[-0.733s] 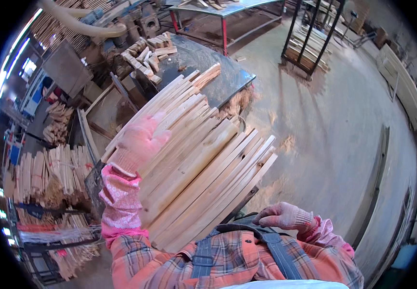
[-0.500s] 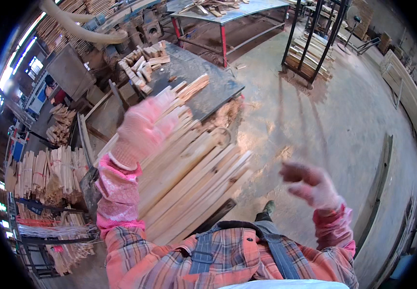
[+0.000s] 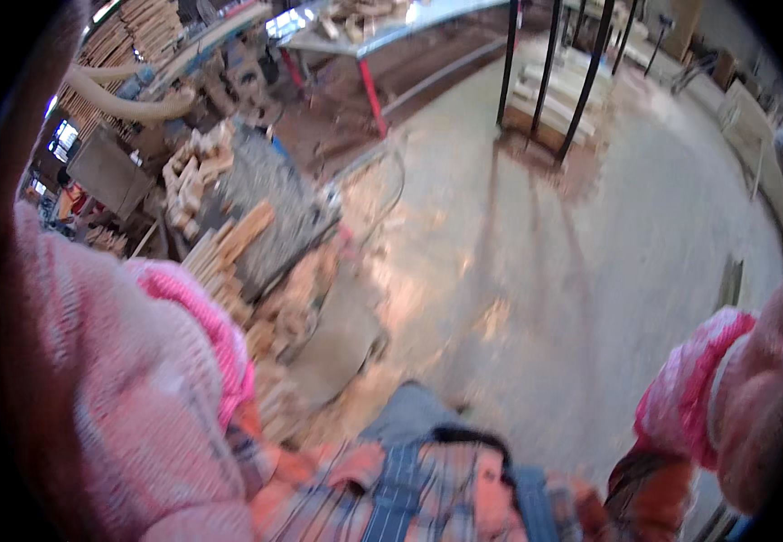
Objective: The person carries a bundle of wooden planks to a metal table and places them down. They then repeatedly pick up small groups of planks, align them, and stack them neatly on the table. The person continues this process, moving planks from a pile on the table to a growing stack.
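My left hand (image 3: 129, 388), in a pink-and-white knit glove, is raised very close and fills the lower left of the view. One dark, blurred finger stretches up along the left rim; the other fingers are not clear. At the right edge my right hand (image 3: 762, 397), gloved alike, is also raised close, its fingers running up into the dark rim. Pink cuffs show at both wrists. Whether either hand holds something I cannot make out. Below and beyond the left hand lie wooden strips (image 3: 220, 266), partly hidden by it, beside a dark sawdust-covered machine table (image 3: 283, 212).
Short wood blocks (image 3: 194, 172) lie on the machine table's far side. Behind stands a metal table (image 3: 409, 32) with red legs and wood scraps. A black upright frame (image 3: 549, 81) holds stacked boards. Sawdust (image 3: 495, 318) lies on the concrete floor (image 3: 581, 271).
Both hands have come up from over the wood and floor to close beside the camera, left and right. The view has shifted, and the near wooden boards are now mostly out of sight.
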Available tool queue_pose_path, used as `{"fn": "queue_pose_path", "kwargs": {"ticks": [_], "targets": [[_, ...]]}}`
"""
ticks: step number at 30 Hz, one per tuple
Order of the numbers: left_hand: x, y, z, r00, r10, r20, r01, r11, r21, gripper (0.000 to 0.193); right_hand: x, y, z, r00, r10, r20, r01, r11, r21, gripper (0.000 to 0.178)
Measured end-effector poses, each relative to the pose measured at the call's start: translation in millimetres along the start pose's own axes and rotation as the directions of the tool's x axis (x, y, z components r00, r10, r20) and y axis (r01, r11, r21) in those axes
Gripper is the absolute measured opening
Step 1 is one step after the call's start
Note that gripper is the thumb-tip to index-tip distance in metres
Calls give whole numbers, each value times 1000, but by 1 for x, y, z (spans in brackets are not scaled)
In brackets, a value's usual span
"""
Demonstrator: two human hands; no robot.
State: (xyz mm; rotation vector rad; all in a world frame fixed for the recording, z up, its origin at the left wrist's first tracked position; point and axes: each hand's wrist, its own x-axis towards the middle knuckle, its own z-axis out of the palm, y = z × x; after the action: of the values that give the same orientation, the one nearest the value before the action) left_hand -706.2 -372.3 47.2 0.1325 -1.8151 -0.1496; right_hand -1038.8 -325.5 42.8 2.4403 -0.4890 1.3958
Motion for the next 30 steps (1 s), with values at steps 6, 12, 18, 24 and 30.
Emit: {"fn": "queue_pose_path", "kwargs": {"ticks": [6,12,18,24,30], "targets": [[-45,-88,33,966,-245,-87,223,953,-206,43,-4,118,23,993,-94,67,96,995,-36,57],[-6,-194,16,963,-252,-98,247,967,-69,42,25,245,67,989,-142,-36,141,990,-13,54],[4,-470,101,990,-112,-81,120,988,102,41,-5,408,107,994,101,-47,-103,994,-40,51],[-92,-703,232,819,-472,327,435,881,183,56,-170,604,209,628,778,-17,-773,622,-126,52],[-278,-886,246,-191,-865,464,545,300,783,52,-312,769,332,-215,911,351,-871,-16,-492,55]]}}
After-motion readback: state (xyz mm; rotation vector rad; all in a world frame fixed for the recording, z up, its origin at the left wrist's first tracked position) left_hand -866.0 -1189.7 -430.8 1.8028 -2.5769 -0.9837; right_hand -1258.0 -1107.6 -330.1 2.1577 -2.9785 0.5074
